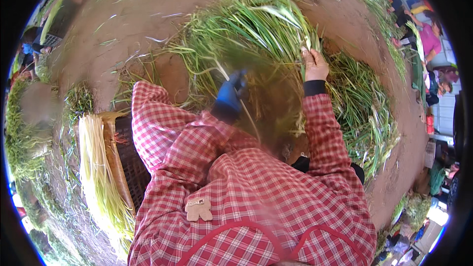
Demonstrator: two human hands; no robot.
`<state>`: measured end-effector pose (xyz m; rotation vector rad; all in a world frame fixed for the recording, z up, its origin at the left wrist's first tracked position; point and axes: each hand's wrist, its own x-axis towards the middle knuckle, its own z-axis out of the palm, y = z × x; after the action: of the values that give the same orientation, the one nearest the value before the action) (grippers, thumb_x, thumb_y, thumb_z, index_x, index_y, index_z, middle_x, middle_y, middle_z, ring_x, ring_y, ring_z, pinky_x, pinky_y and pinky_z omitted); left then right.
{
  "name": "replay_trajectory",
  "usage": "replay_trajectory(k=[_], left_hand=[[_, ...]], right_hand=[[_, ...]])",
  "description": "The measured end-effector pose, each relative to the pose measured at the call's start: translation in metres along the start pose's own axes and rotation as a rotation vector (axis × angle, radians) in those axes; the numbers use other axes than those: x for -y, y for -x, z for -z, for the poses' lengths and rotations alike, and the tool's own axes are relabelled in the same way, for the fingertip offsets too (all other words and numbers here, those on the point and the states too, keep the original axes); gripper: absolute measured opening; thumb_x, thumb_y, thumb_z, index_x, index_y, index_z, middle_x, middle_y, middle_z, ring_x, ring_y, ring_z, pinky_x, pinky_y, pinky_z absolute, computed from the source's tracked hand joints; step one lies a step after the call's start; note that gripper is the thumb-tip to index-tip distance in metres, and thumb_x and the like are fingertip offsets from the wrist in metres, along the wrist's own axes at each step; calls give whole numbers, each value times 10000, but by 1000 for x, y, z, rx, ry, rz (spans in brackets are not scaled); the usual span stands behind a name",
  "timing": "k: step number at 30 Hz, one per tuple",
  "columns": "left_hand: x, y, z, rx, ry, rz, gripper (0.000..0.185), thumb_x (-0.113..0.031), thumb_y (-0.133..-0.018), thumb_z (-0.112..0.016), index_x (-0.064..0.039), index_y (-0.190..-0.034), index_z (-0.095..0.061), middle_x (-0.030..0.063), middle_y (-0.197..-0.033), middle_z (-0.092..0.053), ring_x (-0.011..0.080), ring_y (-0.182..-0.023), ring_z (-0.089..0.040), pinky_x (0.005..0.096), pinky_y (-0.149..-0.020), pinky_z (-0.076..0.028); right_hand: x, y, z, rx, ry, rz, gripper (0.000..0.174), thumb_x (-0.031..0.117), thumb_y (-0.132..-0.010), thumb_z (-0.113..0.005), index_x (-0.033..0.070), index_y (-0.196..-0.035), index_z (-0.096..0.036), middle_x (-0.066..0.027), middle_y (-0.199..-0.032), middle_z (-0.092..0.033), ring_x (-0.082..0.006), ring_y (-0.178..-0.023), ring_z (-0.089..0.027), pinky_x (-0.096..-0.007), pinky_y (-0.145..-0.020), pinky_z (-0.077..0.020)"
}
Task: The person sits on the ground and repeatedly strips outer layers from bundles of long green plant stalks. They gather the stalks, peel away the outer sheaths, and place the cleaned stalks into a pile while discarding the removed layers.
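My left hand (230, 92), in a blue glove, is closed around a long, thin pale stalk (249, 117). The stalk sticks out above the fist and slants down toward my lap. Farther right, my bare right hand (316, 67) pinches a few green stalks at the right end of a large heap of long green leafy stalks (255, 29). The heap lies on the ground in front of me, its leaves fanned to the left. A blurred dark patch hides part of the space between my hands.
Left of me, a bundle of pale yellow-green stalks (97, 155) lies beside a dark plastic crate (130, 159). More cut greens (364, 99) are piled on the right. Leaf scraps litter the brown ground (133, 14). Other people, including one in a pink top (430, 40), work at the far right.
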<state>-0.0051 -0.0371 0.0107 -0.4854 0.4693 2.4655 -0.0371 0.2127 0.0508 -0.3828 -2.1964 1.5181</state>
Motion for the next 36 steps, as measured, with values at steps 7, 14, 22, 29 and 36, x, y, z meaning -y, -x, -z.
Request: replay_trajectory(k=[7,14,22,29,36], left_hand=[[13,-13,-9,-165,-327,-22,307,-304,-927,-529,-71,-1126,-548,37,-914,-648,83,-402,-299,254,-403,-256],[22,1,2,-68,-763,55,252,-146,-881,-600,0,-1085,-624,54,-854,-691,61,-400,-314,231,-385,-250],[-15,3,-6,-365,-659,-135,246,-190,-753,-756,4,-841,-631,30,-628,-558,140,-493,-483,270,-431,-388],[-56,-1,-11,-102,-381,-293,202,-203,-803,-708,-34,-903,-661,42,-804,-678,61,-403,-301,224,-371,-241],[-8,1,-17,88,-428,-143,336,-157,-861,-627,-30,-1164,-555,121,-1106,-637,76,-409,-381,211,-387,-294]], right_hand=[[-17,131,3,524,-510,-428,295,190,-912,-563,-57,-1066,-608,-110,-969,-659,-168,-841,-625,-255,-738,-485],[-36,154,6,697,-519,-739,362,212,-879,-611,-74,-1096,-566,-117,-983,-653,-167,-845,-628,-268,-754,-495],[-47,151,10,307,-317,-605,277,210,-836,-651,-12,-1001,-647,-86,-860,-668,-138,-734,-634,-255,-638,-491],[-38,113,186,1184,1638,-385,416,340,-795,-630,97,-1133,-617,-144,-1061,-634,-297,-931,-621,-382,-824,-485],[22,107,24,818,122,-155,339,227,-907,-531,-13,-1143,-570,-122,-1098,-634,-201,-958,-620,-291,-881,-447]])
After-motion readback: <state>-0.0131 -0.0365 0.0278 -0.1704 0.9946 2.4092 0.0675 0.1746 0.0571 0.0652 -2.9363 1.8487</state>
